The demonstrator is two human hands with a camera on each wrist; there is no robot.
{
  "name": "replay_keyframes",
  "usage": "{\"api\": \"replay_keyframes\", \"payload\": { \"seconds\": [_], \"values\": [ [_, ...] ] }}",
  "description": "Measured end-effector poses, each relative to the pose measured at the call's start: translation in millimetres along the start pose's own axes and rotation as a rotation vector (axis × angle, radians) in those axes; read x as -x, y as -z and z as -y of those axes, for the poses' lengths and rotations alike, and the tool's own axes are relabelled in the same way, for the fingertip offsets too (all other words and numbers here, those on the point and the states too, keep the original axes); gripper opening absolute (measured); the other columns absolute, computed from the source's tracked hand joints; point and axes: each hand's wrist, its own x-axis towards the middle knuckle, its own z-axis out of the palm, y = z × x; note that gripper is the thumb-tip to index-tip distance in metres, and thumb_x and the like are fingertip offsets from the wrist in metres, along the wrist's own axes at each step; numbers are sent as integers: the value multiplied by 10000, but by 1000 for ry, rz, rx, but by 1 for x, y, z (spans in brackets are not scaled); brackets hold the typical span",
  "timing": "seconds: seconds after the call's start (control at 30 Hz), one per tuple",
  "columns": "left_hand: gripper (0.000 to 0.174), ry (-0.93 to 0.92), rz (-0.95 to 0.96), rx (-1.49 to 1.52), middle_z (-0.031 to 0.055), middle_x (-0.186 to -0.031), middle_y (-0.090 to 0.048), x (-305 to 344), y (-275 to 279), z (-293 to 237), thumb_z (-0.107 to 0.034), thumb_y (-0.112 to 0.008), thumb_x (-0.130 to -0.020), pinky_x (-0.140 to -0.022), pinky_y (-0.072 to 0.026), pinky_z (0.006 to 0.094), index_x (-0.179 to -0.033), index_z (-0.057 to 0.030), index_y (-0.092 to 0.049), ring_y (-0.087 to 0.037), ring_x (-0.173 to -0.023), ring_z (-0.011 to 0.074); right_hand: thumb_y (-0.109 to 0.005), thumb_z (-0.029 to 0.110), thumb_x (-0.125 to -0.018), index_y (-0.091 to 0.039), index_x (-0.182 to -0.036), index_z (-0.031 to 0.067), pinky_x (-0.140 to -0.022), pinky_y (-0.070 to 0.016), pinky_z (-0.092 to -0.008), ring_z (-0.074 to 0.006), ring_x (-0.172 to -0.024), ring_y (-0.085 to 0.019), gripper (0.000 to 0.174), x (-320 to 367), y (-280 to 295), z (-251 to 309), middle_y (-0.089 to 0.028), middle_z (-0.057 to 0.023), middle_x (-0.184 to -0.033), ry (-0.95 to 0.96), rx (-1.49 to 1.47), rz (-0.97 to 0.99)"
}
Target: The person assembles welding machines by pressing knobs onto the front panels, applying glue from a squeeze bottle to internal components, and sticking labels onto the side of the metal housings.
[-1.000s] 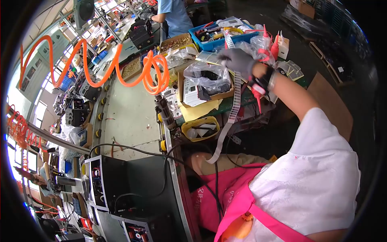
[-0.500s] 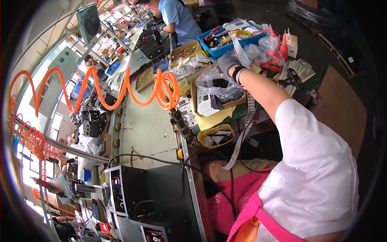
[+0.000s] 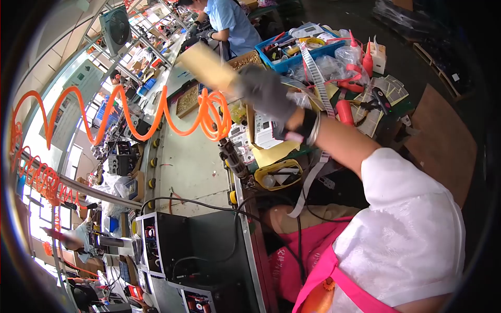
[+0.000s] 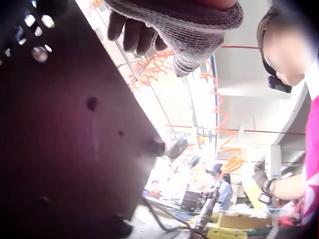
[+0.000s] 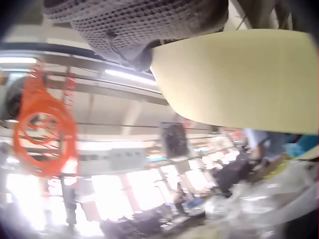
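Observation:
My right hand, in a grey glove, is raised over the parts bench and pinches a pale yellow sheet, blurred in the head view. In the right wrist view the glove grips one end of this slightly bowed yellow sheet. Only the left wrist view shows my left hand, also gloved, its fingers hanging loosely with nothing in them. Beside it stands a dark metal case with holes, very near the camera.
An orange coiled hose hangs with a dark driver tool over the bench. Behind the right hand are a blue basket, a label strip and a red bottle. Black cases stand nearest. A person in blue works beyond.
My right hand has come up from the heap near the blue basket and swung left, now with a yellow sheet. The head view shifted earlier.

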Motion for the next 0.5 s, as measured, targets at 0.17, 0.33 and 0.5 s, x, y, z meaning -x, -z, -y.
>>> {"api": "replay_keyframes", "payload": {
  "seconds": [0.17,0.33,0.5],
  "values": [
    [564,86,217,683,190,-1156,-571,-15,-53,-65,-395,-621,-902,-927,-457,419,-1210,53,-467,-575,-1036,315,-579,196,-815,-558,-863,42,-575,-489,-336,-233,-709,-586,162,73,-22,179,-581,-90,-857,201,-468,403],
    [417,824,-134,901,148,-982,-644,3,-82,-64,-353,-563,-915,-764,-503,396,-1031,46,-599,-613,-914,286,-568,225,-825,-548,-934,24,-540,-479,-326,-277,-725,-602,230,150,-19,270,-589,-124,-885,36,-626,896],
    [382,766,567,802,141,-1071,-599,6,-48,2,-219,-567,-902,-865,-457,364,-1167,54,-526,-563,-997,242,-575,258,-821,-595,-1065,77,-649,-492,-417,-298,-846,-606,305,137,-21,251,-547,-105,-1194,162,-428,646]
  ]
}}
